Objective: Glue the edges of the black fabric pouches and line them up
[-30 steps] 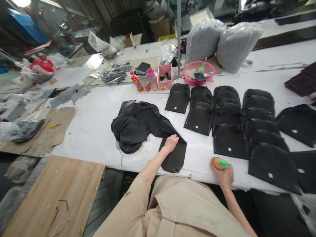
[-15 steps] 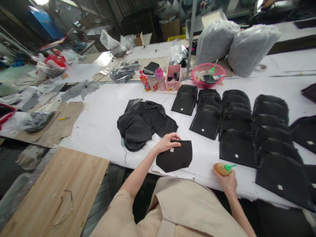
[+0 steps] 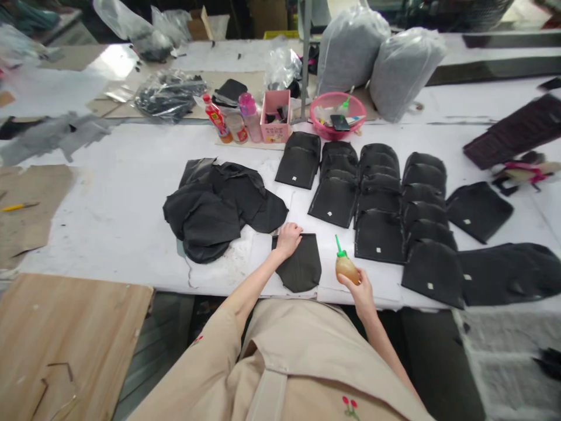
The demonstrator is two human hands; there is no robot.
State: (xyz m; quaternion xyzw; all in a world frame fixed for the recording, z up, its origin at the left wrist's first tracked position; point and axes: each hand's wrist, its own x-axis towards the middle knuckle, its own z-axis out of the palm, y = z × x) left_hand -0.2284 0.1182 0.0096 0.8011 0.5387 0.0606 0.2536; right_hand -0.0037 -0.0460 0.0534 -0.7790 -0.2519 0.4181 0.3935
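Worn clothing: beige garment (image 3: 324, 345) with a flat vertical strap (image 3: 269, 394) at six o'clock; red motif (image 3: 198, 340) on the left sleeve (image 3: 210, 351), seven o'clock; red-and-green motif (image 3: 350, 405), five o'clock.

Pink basin (image 3: 336, 134) near pink box (image 3: 276, 133), stuffed plastic bags (image 3: 353, 52) behind.

open tabletop (image 3: 118, 216) left of fabric pile (image 3: 210, 210), black panels (image 3: 379, 228) crowding right
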